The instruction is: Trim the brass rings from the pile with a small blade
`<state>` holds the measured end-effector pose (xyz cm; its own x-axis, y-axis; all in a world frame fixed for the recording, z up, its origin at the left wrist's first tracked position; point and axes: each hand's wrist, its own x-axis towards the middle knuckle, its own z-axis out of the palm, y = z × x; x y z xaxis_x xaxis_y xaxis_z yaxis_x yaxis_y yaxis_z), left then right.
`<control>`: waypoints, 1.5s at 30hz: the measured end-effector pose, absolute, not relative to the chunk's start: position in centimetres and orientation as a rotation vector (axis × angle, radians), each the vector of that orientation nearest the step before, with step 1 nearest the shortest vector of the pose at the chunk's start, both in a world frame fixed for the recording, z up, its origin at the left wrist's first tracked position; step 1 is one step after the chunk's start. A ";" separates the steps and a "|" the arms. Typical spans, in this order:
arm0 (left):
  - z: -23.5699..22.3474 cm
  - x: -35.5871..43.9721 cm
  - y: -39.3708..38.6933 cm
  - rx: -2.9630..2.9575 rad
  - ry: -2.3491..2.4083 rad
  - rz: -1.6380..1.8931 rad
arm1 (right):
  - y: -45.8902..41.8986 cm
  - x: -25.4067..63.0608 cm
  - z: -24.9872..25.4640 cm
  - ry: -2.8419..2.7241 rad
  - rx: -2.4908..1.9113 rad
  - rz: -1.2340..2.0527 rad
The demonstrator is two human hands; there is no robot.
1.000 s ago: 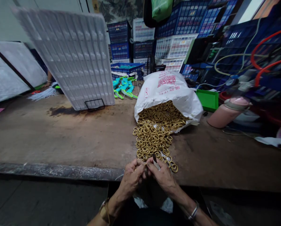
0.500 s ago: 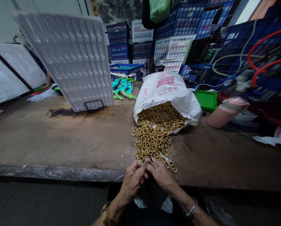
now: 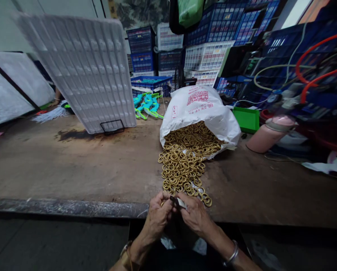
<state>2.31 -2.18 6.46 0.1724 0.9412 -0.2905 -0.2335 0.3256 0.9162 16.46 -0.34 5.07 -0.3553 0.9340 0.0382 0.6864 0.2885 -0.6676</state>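
Observation:
At the front edge of the table, my left hand (image 3: 156,213) is closed, pinching a gold-coloured ring (image 3: 162,204) that shows only partly between the fingers. My right hand (image 3: 196,213) is closed on a small knife (image 3: 181,203) with a dark end and a pale part; the dark end points left, over my left fingertips. Just beyond both hands lies a heap of gold-coloured rings (image 3: 182,165). It spills from the mouth of a white woven sack (image 3: 199,105) with red print, lying on its side.
On the wooden table (image 3: 72,165), a tall ribbed white panel (image 3: 81,75) stands at left in a black wire holder (image 3: 112,127). Teal-and-green plastic pieces (image 3: 148,105) lie behind. A green tray (image 3: 246,119) and a pink bottle (image 3: 271,133) stand right; stacked crates (image 3: 208,54) fill the back.
The small knife in my right hand has swung from pointing up to pointing left across my left fingertips. Both hands stay close together at the table edge. The view has shifted slightly.

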 end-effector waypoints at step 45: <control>5.1 3.4 -1.1 0.407 0.791 0.922 | 3.2 22.4 4.2 -1.928 -1.883 0.353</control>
<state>3.37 -1.12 5.14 0.3575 0.8300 -0.4282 -0.5497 0.5576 0.6220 22.39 3.25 4.17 0.0062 0.9928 0.1194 0.8861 0.0499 -0.4608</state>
